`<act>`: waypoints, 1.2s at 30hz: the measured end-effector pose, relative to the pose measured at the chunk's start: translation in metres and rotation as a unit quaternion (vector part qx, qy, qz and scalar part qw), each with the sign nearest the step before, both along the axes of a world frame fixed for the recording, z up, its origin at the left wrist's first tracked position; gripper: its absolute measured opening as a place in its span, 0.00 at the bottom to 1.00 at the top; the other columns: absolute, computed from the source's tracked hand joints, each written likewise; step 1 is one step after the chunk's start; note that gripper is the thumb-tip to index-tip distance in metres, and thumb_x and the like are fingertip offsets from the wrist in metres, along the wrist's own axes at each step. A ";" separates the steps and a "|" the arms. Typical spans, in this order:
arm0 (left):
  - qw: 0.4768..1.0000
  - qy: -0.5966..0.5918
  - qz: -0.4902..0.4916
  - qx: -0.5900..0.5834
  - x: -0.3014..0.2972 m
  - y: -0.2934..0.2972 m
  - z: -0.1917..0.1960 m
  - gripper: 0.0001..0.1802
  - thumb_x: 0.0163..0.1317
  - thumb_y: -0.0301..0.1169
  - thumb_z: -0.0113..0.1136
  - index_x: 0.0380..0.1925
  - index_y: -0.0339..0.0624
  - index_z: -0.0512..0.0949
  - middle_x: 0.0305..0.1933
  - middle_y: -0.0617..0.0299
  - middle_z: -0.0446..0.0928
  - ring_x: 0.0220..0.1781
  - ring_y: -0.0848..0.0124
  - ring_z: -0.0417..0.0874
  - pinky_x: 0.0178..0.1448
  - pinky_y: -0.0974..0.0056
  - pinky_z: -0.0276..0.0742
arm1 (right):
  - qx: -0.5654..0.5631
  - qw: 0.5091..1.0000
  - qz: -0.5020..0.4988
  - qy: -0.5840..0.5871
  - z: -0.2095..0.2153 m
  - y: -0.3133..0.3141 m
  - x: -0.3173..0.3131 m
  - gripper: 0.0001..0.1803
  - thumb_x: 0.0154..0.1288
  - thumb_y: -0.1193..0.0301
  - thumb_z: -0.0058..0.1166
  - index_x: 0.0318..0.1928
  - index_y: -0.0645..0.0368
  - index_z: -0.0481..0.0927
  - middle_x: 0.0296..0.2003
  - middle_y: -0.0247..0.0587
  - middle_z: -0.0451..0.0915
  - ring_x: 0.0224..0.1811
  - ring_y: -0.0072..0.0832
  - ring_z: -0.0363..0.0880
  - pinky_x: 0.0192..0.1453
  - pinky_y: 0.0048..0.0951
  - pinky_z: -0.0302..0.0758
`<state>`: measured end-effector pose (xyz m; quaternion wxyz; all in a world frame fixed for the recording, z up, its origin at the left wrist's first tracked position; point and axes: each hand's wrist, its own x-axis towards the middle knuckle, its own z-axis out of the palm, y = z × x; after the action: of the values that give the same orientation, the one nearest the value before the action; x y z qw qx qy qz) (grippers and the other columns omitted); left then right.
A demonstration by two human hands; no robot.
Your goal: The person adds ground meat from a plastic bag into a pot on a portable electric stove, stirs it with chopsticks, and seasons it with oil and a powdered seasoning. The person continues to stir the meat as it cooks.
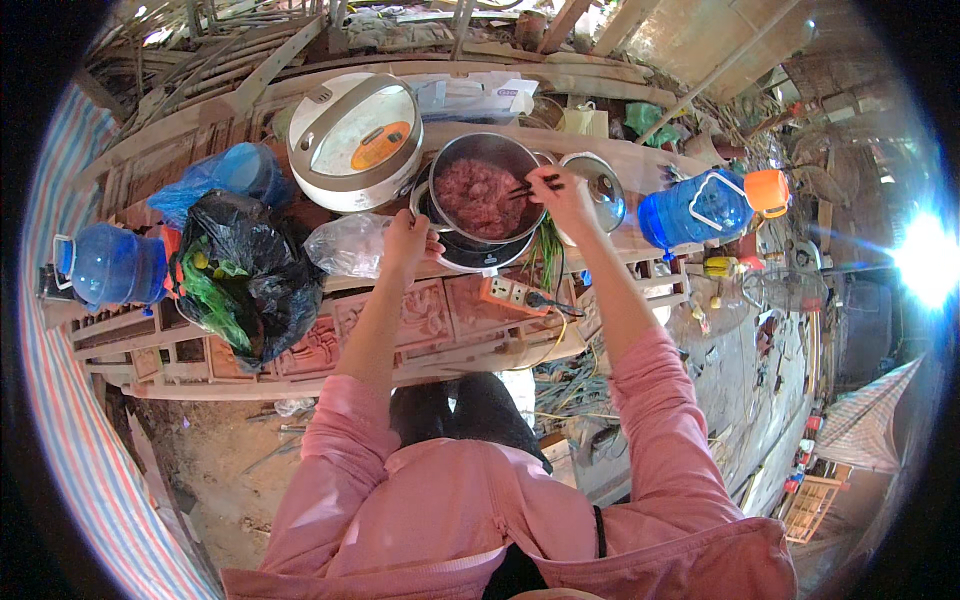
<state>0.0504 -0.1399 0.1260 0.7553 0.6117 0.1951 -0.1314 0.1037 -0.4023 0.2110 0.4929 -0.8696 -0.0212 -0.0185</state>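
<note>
A steel pot (440,157) with reddish minced meat (478,195) in it stands on a round black-topped cooker (486,256). At the pot's left side, my left hand (406,243) is closed at the handle, its fingers partly hidden. My right hand (563,203) grips dark chopsticks (519,189) over the pot's right rim, and their tips reach into the meat. Just beyond that hand lies a glass lid (606,186) with a metal rim. Green stalks (546,254) lie below my right wrist.
A white rice cooker (352,185) stands left of the pot, with clear plastic bags (348,246) nearer me. Further left are a black bag (262,290) of greens and a blue water jug (118,265). Another blue jug (700,212) stands right. A power strip (513,293) lies at the front.
</note>
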 end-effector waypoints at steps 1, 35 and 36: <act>1.000 -0.005 -0.001 0.000 0.000 0.000 0.000 0.10 0.72 0.32 0.49 0.42 0.34 0.68 0.30 0.50 0.80 0.22 0.63 0.85 0.23 0.62 0.83 | -0.049 0.998 0.038 0.000 0.001 -0.008 -0.001 0.11 0.69 0.67 0.60 0.42 0.64 0.85 0.34 0.43 0.87 0.37 0.30 0.87 0.40 0.32 0.81; 0.998 0.015 0.032 0.049 -0.003 -0.005 0.015 0.10 0.73 0.33 0.49 0.40 0.36 0.72 0.28 0.58 0.79 0.22 0.69 0.83 0.24 0.66 0.82 | -0.099 0.987 0.094 -0.084 -0.021 -0.020 0.019 0.13 0.70 0.70 0.59 0.51 0.62 0.84 0.49 0.45 0.85 0.53 0.37 0.84 0.59 0.34 0.76; 0.999 0.014 0.039 0.035 -0.003 -0.005 0.015 0.10 0.74 0.33 0.49 0.40 0.36 0.73 0.28 0.59 0.78 0.21 0.70 0.83 0.24 0.66 0.82 | -0.081 0.977 0.160 -0.117 -0.018 -0.016 0.018 0.13 0.70 0.68 0.60 0.50 0.62 0.85 0.49 0.47 0.85 0.53 0.38 0.84 0.59 0.36 0.76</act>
<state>0.0474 -0.1451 0.1407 0.7352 0.6280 0.2334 -0.1034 0.1214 -0.4182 0.1931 0.4119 -0.8836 -0.2193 -0.0394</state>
